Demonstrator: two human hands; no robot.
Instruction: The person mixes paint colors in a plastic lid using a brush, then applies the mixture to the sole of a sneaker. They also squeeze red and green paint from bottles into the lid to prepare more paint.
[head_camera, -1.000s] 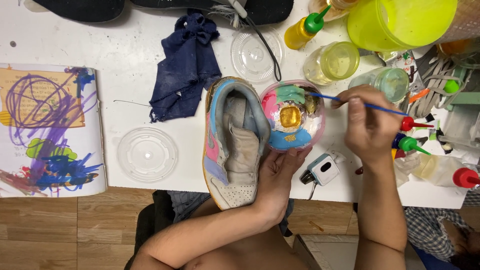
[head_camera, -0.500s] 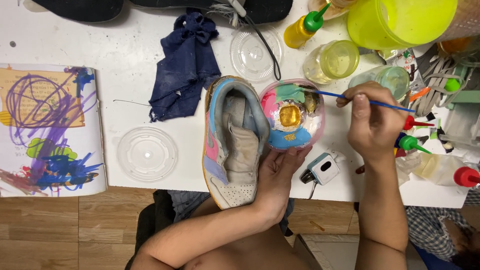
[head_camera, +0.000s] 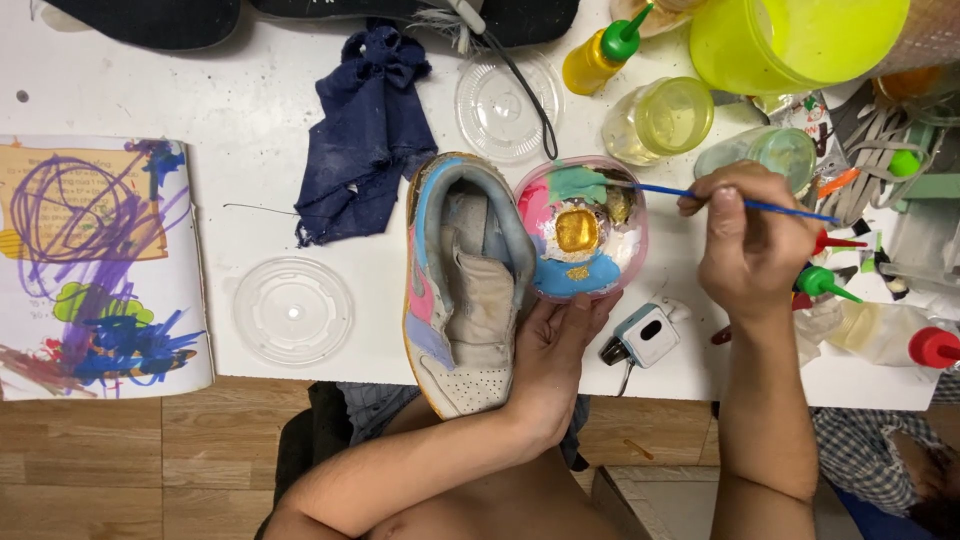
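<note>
The paint dish (head_camera: 581, 228), a round clear lid daubed with pink, green, white, gold and blue, sits at the near middle of the white tabletop (head_camera: 250, 110), touching the right side of the shoe (head_camera: 462, 283). The shoe lies with its long axis running away from the person, toe toward the near edge and overhanging it, opening upward.

The brush (head_camera: 740, 203) lies nearly level across the scene, its tip at the upper right rim of the dish and its blue handle running rightward. The dish is thus just left of the right hand (head_camera: 752, 240), which is the hand nearer the paint. That hand's grip is closed on the handle, fingers curled and pinched together, knuckles up, the forearm coming straight from the near edge.

The left hand (head_camera: 553, 365) cradles the shoe from the right side, near the toe, palm against it and fingers wrapped loosely beneath the dish's near rim; its forearm crosses from lower left.

Around them lie a dark blue rag (head_camera: 365, 140), two clear lids (head_camera: 292, 311), a yellow squeeze bottle (head_camera: 597, 60), a yellowish jar (head_camera: 658, 120) and a scribbled paper (head_camera: 95, 260) at far left.
</note>
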